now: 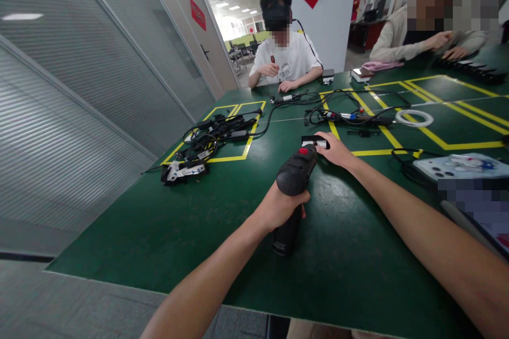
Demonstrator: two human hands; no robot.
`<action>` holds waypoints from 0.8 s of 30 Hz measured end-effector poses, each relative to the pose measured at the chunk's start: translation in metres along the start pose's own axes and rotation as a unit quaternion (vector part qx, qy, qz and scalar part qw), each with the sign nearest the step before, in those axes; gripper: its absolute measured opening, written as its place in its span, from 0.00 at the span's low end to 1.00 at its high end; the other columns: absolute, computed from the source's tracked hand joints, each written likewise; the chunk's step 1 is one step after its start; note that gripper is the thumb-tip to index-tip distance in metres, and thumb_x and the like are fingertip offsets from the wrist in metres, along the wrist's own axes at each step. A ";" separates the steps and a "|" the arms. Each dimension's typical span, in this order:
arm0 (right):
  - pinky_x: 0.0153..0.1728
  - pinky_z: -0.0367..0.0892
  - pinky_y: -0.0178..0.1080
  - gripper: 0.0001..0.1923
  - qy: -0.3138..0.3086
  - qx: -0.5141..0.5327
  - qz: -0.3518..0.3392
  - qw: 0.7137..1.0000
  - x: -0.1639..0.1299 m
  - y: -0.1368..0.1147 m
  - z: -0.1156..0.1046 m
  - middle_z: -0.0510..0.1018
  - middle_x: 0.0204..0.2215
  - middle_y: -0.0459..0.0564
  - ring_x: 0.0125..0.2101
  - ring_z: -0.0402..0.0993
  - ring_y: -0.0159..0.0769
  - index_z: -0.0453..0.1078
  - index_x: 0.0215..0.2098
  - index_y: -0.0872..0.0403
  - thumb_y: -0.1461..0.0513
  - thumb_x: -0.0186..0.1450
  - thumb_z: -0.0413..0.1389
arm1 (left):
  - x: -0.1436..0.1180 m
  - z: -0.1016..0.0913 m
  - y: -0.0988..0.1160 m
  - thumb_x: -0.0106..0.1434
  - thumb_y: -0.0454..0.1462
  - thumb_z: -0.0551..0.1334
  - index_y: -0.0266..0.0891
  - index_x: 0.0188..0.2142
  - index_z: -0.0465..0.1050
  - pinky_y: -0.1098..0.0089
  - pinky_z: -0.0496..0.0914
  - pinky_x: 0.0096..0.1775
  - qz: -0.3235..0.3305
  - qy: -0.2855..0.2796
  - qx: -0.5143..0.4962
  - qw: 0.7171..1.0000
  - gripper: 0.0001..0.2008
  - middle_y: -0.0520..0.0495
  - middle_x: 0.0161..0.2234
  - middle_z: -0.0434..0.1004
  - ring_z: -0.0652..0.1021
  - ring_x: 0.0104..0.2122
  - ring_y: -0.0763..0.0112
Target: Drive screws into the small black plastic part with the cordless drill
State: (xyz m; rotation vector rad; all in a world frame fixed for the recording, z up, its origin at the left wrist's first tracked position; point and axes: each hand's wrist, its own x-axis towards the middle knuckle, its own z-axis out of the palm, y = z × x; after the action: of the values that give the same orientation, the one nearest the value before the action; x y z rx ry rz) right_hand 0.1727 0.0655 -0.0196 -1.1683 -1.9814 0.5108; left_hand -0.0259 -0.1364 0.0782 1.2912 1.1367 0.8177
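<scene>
My left hand [280,207] is wrapped round the grip of a black cordless drill [293,174] with a red switch on top. The drill points away from me, and its front end meets a small black-and-white part [321,141] from my viewpoint. Whether the tip touches that part I cannot tell, because the drill's body hides it. My right hand [336,149] grips the same part from its right side, fingers curled over the far edge, low over the green table [350,254].
Left of my hands lies a heap of black cables and adapters [222,130], with a black-and-white bundle [183,172] in front. Cabled tools [345,116] and a white ring [414,117] lie beyond. A phone [461,165] is at right. Two people sit across the table.
</scene>
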 end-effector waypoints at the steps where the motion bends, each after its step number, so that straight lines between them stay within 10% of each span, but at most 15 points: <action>1: 0.54 0.65 0.48 0.24 0.000 0.000 0.000 1.000 0.000 0.000 0.000 0.71 0.50 0.53 0.49 0.71 0.45 0.67 0.56 0.49 0.57 0.61 0.58 | 0.000 0.000 -0.001 0.54 0.32 0.61 0.36 0.35 0.66 0.71 0.68 0.23 0.002 -0.001 -0.001 1.000 0.07 0.54 0.24 0.67 0.72 0.18 0.74; 24: 0.53 0.66 0.47 0.23 0.006 -0.002 -0.008 1.000 0.000 0.000 0.001 0.71 0.49 0.53 0.47 0.72 0.44 0.68 0.55 0.49 0.58 0.61 0.58 | -0.001 -0.001 0.004 0.54 0.33 0.61 0.37 0.37 0.63 0.71 0.67 0.23 0.001 -0.003 -0.013 1.000 0.11 0.55 0.27 0.67 0.72 0.18 0.77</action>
State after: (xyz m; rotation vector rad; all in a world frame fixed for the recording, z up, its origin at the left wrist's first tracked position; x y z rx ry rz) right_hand 0.1719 0.0657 -0.0204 -1.1554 -1.9796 0.4908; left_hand -0.0262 -0.1369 0.0819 1.2736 1.1173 0.8279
